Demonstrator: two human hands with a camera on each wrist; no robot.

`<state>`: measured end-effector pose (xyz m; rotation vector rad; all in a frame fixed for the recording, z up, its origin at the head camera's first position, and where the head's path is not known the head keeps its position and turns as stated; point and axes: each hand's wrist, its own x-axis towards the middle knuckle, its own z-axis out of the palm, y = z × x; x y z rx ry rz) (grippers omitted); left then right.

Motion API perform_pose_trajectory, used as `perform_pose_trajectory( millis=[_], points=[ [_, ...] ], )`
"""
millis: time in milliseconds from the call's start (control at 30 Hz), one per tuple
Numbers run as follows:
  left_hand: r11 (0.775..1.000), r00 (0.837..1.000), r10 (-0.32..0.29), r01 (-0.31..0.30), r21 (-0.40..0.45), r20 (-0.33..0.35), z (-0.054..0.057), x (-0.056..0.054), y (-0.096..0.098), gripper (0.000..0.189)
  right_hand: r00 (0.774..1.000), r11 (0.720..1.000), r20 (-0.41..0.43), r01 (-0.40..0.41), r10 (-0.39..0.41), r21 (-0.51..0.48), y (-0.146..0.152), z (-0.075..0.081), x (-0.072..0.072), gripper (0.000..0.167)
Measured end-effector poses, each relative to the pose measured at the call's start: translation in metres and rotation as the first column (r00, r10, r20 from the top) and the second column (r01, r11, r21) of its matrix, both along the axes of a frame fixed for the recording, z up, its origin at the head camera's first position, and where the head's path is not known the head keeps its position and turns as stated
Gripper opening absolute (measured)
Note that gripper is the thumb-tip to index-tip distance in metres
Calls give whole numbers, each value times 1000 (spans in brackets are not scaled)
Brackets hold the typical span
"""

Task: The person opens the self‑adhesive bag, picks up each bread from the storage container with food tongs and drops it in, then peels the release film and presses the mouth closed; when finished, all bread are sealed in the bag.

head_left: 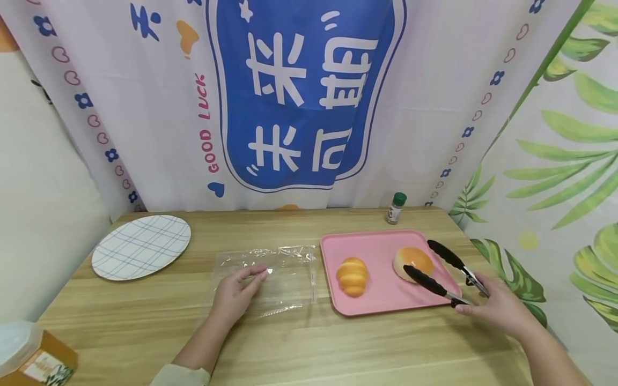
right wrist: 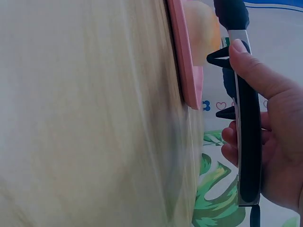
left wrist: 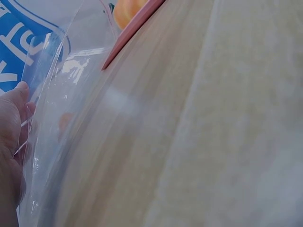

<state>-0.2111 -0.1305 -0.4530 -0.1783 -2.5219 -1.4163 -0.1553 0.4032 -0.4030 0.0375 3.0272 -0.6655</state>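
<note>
My left hand (head_left: 236,294) is over a clear plastic bag (head_left: 289,284) on the table, its thumb and forefinger pinching the film. In the left wrist view the bag (left wrist: 71,90) stands up partly beside that hand (left wrist: 12,127). My right hand (head_left: 499,305) grips black-tipped metal tongs (head_left: 436,285), whose arms are spread. One tong tip lies in front of a round bun (head_left: 414,260), the other beyond its right side; whether either touches is unclear. The bun sits on a pink tray (head_left: 379,295), with a small croissant-shaped bread (head_left: 352,276) at the tray's left.
A green-capped shaker bottle (head_left: 396,208) stands behind the tray. At the back left lies a white checked plate (head_left: 142,246). A container of amber contents (head_left: 41,356) is at the near left corner. Printed curtains (head_left: 425,107) hang behind the table.
</note>
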Motion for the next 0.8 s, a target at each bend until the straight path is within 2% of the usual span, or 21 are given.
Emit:
perform_pose_trajectory(
  millis=[300,800],
  points=[
    [1000,1000,7,-7,-7,-9,1,1,-1,21,999,998,30,-17,15,57,-1,-1,-2,109],
    [1000,1000,-2,2,4,-12,0,0,0,20,999,996,-17,-34,35,78,0,-2,-2,93]
  ],
)
